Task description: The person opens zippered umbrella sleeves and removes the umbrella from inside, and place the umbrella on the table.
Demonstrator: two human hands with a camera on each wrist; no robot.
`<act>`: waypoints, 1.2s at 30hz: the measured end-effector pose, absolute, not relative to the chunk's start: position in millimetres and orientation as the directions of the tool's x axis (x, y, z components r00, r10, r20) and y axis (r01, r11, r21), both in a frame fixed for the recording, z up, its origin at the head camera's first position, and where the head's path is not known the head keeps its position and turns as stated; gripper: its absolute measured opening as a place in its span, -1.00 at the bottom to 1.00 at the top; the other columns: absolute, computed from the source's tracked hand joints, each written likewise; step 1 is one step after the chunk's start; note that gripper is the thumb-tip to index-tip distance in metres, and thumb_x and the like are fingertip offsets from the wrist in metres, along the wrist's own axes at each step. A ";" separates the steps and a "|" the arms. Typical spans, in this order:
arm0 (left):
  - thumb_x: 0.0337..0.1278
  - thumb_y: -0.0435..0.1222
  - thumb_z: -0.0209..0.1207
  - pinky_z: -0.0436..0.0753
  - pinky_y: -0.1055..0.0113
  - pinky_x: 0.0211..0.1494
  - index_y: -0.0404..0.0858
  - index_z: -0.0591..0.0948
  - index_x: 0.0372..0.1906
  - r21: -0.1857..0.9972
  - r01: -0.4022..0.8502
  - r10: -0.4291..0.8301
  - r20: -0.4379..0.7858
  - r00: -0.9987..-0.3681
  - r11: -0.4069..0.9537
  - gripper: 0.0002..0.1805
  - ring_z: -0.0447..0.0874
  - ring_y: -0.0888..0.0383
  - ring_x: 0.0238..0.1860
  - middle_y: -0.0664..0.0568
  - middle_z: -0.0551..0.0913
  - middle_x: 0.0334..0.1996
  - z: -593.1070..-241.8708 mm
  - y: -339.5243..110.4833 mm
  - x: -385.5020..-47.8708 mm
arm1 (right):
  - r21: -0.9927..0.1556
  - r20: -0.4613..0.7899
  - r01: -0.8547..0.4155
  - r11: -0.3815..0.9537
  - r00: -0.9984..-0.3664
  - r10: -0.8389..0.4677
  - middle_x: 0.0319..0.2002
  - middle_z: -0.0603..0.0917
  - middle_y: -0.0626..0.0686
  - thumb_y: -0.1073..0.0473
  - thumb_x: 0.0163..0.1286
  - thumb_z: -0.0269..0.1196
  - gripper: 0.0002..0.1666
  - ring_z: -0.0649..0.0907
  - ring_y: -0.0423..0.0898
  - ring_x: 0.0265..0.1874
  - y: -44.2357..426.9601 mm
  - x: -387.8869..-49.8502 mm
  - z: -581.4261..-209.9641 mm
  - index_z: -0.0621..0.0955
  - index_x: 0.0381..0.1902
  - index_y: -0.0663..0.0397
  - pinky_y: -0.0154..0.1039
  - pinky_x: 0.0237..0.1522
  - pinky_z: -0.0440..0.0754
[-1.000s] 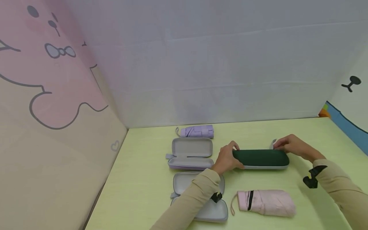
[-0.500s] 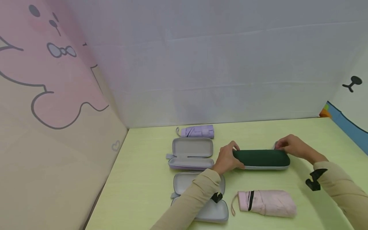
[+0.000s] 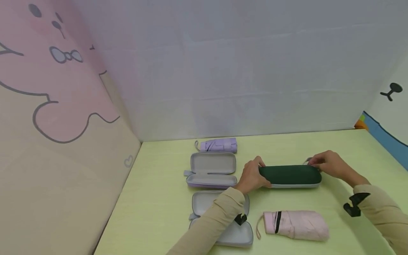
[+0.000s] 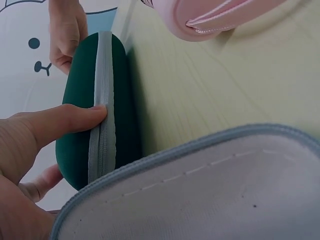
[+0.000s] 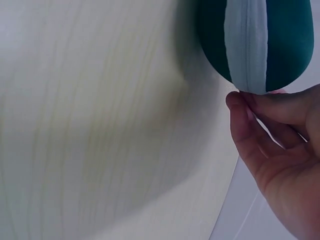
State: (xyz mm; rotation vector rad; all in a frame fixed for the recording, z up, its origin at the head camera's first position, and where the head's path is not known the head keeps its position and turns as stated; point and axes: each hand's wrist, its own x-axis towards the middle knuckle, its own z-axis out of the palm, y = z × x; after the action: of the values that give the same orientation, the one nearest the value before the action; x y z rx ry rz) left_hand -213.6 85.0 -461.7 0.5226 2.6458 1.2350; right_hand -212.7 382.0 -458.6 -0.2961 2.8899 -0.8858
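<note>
A dark green zip case (image 3: 290,175) with a pale grey zipper band (image 4: 102,85) lies closed, long side toward me. At its left end my left hand (image 3: 253,177) grips it, thumb on the band and fingers behind. My right hand (image 3: 328,163) is at the far right corner, thumb and fingertips pinching a small light pull tab (image 3: 307,161). The right wrist view shows those pinching fingertips close against the band at the case's rounded end; the zipper slider itself is hidden there.
Two open grey-lined cases, a rear one (image 3: 213,163) and a front one (image 3: 237,233), lie left of the green case. A folded purple umbrella (image 3: 220,145) sits behind them. In front lies a folded pink umbrella (image 3: 299,225) with a wrist loop. A white curtain (image 3: 223,71) borders the back.
My right hand, with the pull tab, has slid rightward along the green case's far edge to its right corner. The left hand and the case have stayed nearly still.
</note>
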 end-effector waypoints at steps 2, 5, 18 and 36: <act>-0.53 -0.30 0.60 0.48 0.40 -0.22 -0.07 0.48 -0.24 0.763 0.250 0.387 0.000 -0.922 0.596 -0.39 0.45 0.23 -0.24 0.17 0.52 -0.31 -460.5 84.6 -214.0 | -0.562 -0.033 -0.159 0.812 -0.976 -0.214 -0.39 0.68 0.18 0.50 0.18 0.17 -0.87 0.60 -0.08 -0.46 382.3 -212.2 -457.3 0.66 -0.35 0.38 -0.31 -0.52 0.57; -0.53 -0.30 0.60 0.47 0.41 -0.23 -0.08 0.48 -0.25 0.759 0.262 0.394 0.007 -0.919 0.597 -0.40 0.44 0.24 -0.25 0.17 0.52 -0.31 -459.7 84.4 -214.7 | -0.546 -0.029 -0.145 0.825 -0.981 -0.192 -0.41 0.68 0.17 0.47 0.16 0.17 -0.86 0.60 -0.09 -0.48 383.5 -210.5 -455.7 0.67 -0.35 0.38 -0.32 -0.53 0.55; -0.54 -0.30 0.61 0.46 0.42 -0.24 -0.06 0.47 -0.28 0.758 0.249 0.388 -0.006 -0.922 0.602 -0.40 0.43 0.25 -0.25 0.19 0.51 -0.31 -461.6 84.9 -216.5 | -0.586 -0.048 -0.068 0.807 -0.992 -0.119 -0.49 0.69 0.05 0.39 0.18 0.20 -0.86 0.62 -0.11 -0.56 389.8 -192.9 -455.2 0.68 -0.36 0.35 -0.29 -0.53 0.57; -0.51 -0.33 0.59 0.46 0.41 -0.25 -0.08 0.48 -0.27 0.776 0.240 0.398 -0.016 -0.917 0.584 -0.42 0.42 0.23 -0.26 0.15 0.51 -0.31 -459.9 84.1 -214.1 | -0.604 -0.034 -0.057 0.795 -0.995 -0.097 -0.46 0.71 0.08 0.38 0.19 0.23 -0.86 0.64 -0.22 -0.55 396.0 -174.7 -457.0 0.68 -0.32 0.36 -0.35 -0.50 0.56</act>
State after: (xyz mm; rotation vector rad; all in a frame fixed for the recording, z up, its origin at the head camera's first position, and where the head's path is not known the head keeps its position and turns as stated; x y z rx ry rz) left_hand -214.1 84.1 -459.9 0.5342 2.6240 1.2435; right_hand -174.7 396.0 -457.0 -0.1258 2.9162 -0.9790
